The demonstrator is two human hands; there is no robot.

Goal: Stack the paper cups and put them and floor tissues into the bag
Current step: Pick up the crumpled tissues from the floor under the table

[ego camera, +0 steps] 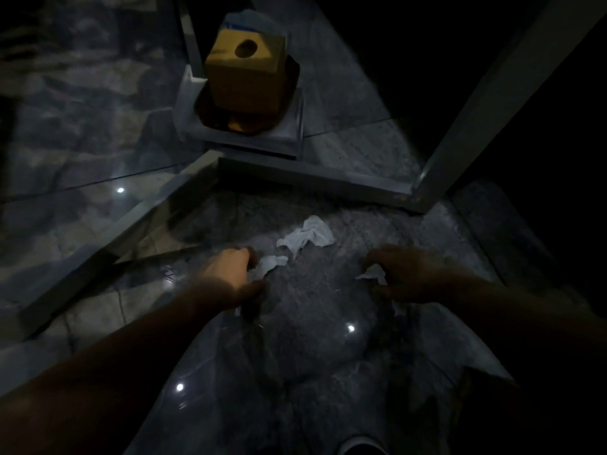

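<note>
Two hands work low over the dim floor [312,356]: left hand [226,280] curled on a small tissue [267,264], right hand [417,274] pinching another scrap [372,274]. A larger crumpled tissue [308,236] lies just beyond. Best gather it too; no bag visible.

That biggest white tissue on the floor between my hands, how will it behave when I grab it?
The crumpled tissue looks thin and creased, so it will probably be floppy and very light. It likely crushes easily, and may tear if dragged.
</note>
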